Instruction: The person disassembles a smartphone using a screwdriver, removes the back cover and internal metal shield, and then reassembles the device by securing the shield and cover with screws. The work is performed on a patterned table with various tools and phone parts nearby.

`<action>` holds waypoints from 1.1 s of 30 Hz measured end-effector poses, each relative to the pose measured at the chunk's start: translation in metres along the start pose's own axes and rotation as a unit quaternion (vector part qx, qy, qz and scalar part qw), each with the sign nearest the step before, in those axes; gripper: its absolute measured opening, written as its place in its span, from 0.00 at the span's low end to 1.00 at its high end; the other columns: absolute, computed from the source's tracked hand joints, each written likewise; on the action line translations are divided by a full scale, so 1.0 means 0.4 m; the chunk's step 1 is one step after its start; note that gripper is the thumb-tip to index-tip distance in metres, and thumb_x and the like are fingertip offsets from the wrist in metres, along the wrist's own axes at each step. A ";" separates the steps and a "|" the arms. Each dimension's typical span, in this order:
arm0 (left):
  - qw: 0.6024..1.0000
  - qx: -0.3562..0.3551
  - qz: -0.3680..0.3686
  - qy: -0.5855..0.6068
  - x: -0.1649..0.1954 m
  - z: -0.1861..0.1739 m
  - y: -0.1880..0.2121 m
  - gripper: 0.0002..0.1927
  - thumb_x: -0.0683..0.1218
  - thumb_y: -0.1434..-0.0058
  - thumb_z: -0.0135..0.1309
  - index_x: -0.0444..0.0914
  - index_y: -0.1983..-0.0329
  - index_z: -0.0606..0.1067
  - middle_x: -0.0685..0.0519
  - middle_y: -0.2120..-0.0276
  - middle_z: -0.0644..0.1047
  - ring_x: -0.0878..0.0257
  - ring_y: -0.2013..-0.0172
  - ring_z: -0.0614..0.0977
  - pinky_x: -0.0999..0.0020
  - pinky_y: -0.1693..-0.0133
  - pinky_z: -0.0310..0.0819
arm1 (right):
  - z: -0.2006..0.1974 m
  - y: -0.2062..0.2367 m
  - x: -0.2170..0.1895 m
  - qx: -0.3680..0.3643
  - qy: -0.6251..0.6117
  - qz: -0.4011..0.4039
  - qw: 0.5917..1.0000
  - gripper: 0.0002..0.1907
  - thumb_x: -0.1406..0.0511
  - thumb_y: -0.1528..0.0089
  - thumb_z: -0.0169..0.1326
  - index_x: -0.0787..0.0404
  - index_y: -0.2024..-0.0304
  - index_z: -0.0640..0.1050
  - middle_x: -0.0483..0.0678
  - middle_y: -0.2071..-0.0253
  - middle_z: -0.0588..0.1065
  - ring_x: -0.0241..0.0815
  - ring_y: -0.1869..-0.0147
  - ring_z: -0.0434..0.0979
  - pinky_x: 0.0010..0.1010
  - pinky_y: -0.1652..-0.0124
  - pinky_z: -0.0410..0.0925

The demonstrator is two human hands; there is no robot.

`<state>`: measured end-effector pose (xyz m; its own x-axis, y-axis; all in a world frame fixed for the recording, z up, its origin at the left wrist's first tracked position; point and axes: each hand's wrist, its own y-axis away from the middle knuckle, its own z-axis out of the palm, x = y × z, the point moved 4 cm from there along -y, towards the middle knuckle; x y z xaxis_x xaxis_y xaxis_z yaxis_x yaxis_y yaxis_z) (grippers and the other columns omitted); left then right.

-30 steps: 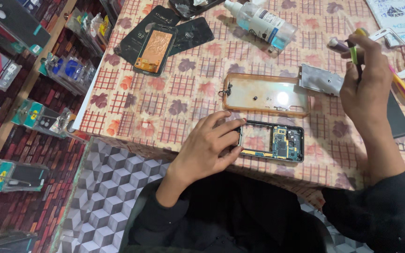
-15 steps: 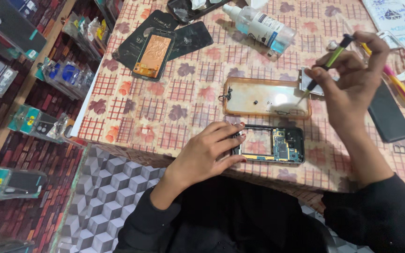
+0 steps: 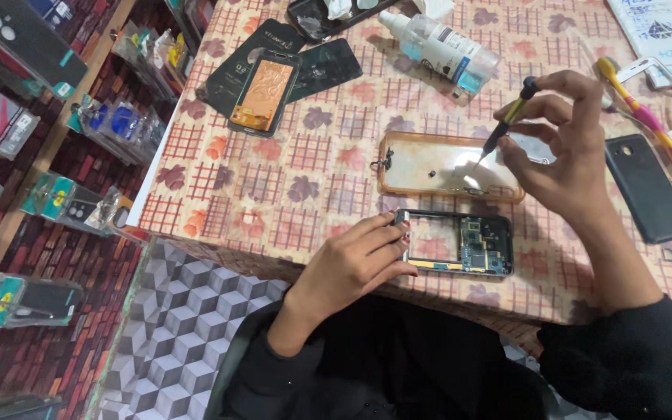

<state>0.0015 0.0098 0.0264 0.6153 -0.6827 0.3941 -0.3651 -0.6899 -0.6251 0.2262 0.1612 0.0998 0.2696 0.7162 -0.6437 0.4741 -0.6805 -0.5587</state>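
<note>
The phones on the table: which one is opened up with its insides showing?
The opened phone at the near table edge, steadied by the left hand: its green circuit board shows. The others lie closed or as covers.

- The tabletop (image 3: 219,194) is covered by a floral, checked cloth in warm tones.
- The floor (image 3: 173,327) is tiled in a grey cube pattern.
- Packaged phone cases (image 3: 33,299) are displayed on red-brown shelving (image 3: 56,233) at left.
</note>
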 end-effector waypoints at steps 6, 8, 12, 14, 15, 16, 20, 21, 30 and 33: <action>1.000 0.006 0.004 -0.019 0.028 0.028 -0.014 0.13 0.49 0.38 0.64 0.35 0.59 0.78 0.48 0.52 0.80 0.50 0.42 0.80 0.60 0.43 0.78 | -0.006 0.010 0.018 0.005 -0.036 0.029 0.999 0.35 0.82 0.33 0.56 0.57 0.36 0.50 0.58 0.48 0.70 0.47 0.46 0.81 0.36 0.48 0.82; 1.000 0.010 0.006 -0.029 0.036 0.040 -0.024 0.14 0.50 0.37 0.64 0.34 0.60 0.78 0.49 0.52 0.80 0.51 0.42 0.80 0.62 0.45 0.79 | -0.007 0.020 0.027 0.022 -0.046 0.024 0.998 0.35 0.82 0.31 0.55 0.55 0.36 0.49 0.57 0.51 0.72 0.47 0.46 0.82 0.35 0.48 0.82; 1.000 0.024 0.005 -0.010 0.038 0.038 -0.023 0.12 0.49 0.37 0.63 0.35 0.61 0.77 0.50 0.54 0.80 0.51 0.43 0.81 0.61 0.47 0.81 | 0.004 0.033 0.041 0.037 -0.079 0.017 0.996 0.35 0.83 0.31 0.51 0.53 0.36 0.48 0.58 0.50 0.71 0.48 0.45 0.80 0.37 0.46 0.81; 1.000 0.029 0.004 -0.003 0.037 0.036 -0.020 0.12 0.49 0.37 0.63 0.36 0.61 0.77 0.50 0.54 0.80 0.51 0.43 0.81 0.61 0.46 0.81 | 0.008 0.034 0.043 0.028 -0.087 0.011 0.996 0.35 0.83 0.31 0.50 0.53 0.36 0.47 0.59 0.50 0.71 0.48 0.44 0.80 0.37 0.44 0.81; 1.000 0.031 0.001 -0.002 0.037 0.036 -0.020 0.12 0.49 0.38 0.64 0.36 0.61 0.77 0.50 0.54 0.80 0.51 0.43 0.81 0.61 0.47 0.81 | 0.009 0.034 0.043 0.023 -0.082 0.003 0.996 0.35 0.83 0.31 0.51 0.53 0.37 0.47 0.59 0.50 0.71 0.48 0.44 0.80 0.38 0.44 0.80; 0.999 0.032 -0.001 0.000 0.038 0.036 -0.020 0.12 0.49 0.38 0.64 0.36 0.61 0.77 0.50 0.54 0.80 0.50 0.44 0.81 0.61 0.48 0.81 | 0.011 0.034 0.043 0.022 -0.076 -0.002 0.997 0.35 0.84 0.32 0.51 0.53 0.37 0.47 0.59 0.49 0.70 0.49 0.44 0.80 0.38 0.44 0.80; 0.999 0.034 -0.009 0.008 0.037 0.035 -0.017 0.12 0.48 0.38 0.65 0.35 0.60 0.78 0.49 0.55 0.80 0.49 0.44 0.81 0.61 0.50 0.82 | 0.016 0.039 0.052 0.025 -0.073 0.000 0.997 0.37 0.84 0.33 0.53 0.53 0.36 0.48 0.59 0.49 0.68 0.49 0.45 0.79 0.38 0.43 0.80; 0.999 0.035 -0.007 0.008 0.036 0.036 -0.017 0.12 0.48 0.38 0.65 0.35 0.60 0.78 0.49 0.55 0.80 0.49 0.44 0.81 0.61 0.50 0.82 | 0.019 0.040 0.057 0.021 -0.086 0.007 0.996 0.36 0.83 0.31 0.53 0.53 0.35 0.48 0.58 0.50 0.69 0.48 0.44 0.79 0.37 0.42 0.80; 0.999 0.044 -0.003 0.010 0.031 0.043 -0.015 0.12 0.49 0.39 0.65 0.35 0.60 0.79 0.49 0.55 0.80 0.49 0.45 0.82 0.62 0.49 0.82 | 0.017 0.048 0.071 0.016 -0.084 0.020 0.996 0.36 0.82 0.31 0.54 0.53 0.34 0.49 0.58 0.49 0.71 0.47 0.43 0.82 0.32 0.44 0.80; 0.999 0.043 -0.001 0.007 0.029 0.046 -0.013 0.12 0.49 0.39 0.65 0.36 0.61 0.78 0.49 0.55 0.80 0.50 0.45 0.82 0.62 0.49 0.82 | 0.016 0.048 0.069 0.019 -0.069 0.018 0.997 0.36 0.82 0.30 0.54 0.53 0.35 0.49 0.58 0.49 0.73 0.47 0.43 0.82 0.31 0.45 0.80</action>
<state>0.0234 0.0099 0.0220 0.6064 -0.6844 0.4048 -0.3021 -0.6692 -0.6789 0.2373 0.1668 0.0679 0.1664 0.6647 -0.7283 0.4338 -0.7127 -0.5513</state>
